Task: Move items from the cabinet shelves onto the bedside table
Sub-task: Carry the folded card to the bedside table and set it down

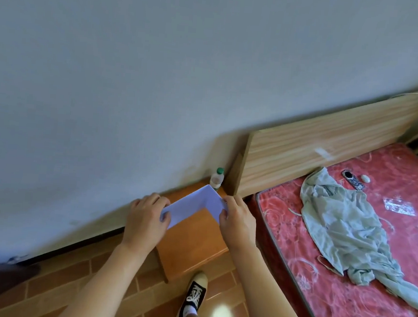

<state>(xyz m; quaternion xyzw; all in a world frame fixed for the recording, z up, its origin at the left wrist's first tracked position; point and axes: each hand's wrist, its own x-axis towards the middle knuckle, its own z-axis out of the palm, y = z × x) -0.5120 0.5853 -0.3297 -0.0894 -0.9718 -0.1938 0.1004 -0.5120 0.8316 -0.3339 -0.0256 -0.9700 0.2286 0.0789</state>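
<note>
Bedside table: orange-brown wood, set against the wall and just beside the bed; we stand over it.
White box: folded card, open-topped – we hold it just above the table's far half; whether it touches the top we cannot tell.
Left hand: closed on the box's left end.
Right hand: pinching the box's right end.
Bottle: clear, green cap, upright at the table's back corner.
Headboard: pale wood.
Mattress: red floral – a grey-green cloth lies crumpled on it.
Floor: brown tiles; one black sneaker.
</note>
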